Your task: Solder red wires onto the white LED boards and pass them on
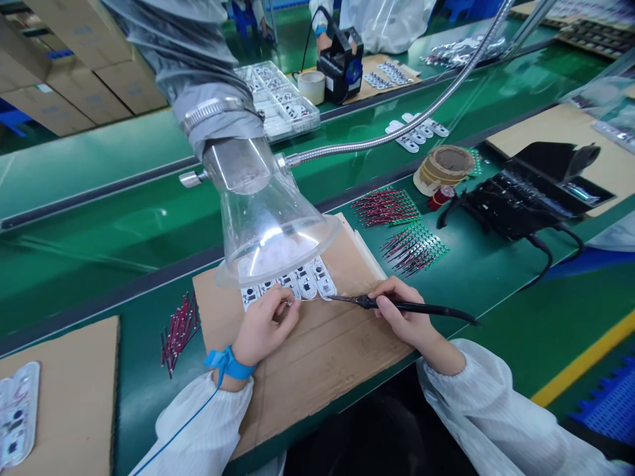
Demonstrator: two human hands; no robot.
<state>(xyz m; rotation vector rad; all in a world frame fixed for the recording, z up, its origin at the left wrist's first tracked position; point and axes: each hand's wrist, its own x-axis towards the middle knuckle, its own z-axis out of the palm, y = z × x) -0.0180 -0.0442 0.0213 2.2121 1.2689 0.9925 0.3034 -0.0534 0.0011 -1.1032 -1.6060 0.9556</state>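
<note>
My right hand grips the black handle of a soldering iron. The iron's tip touches or hovers just over the lower end of the rightmost white circuit board; the gap is too small to tell. My left hand is closed in a pinch below the row of boards, and a thin solder wire seems to run from its fingertips toward the iron's tip. Several such boards lie side by side on a cardboard sheet, some partly hidden by a clear fume hood. A blue strap circles my left wrist.
Red wires lie left of the cardboard. On the right are green boards with red wires, a tape roll and a black soldering-iron stand. A metal gooseneck arches overhead. Across the bench, a person's hand touches a black device.
</note>
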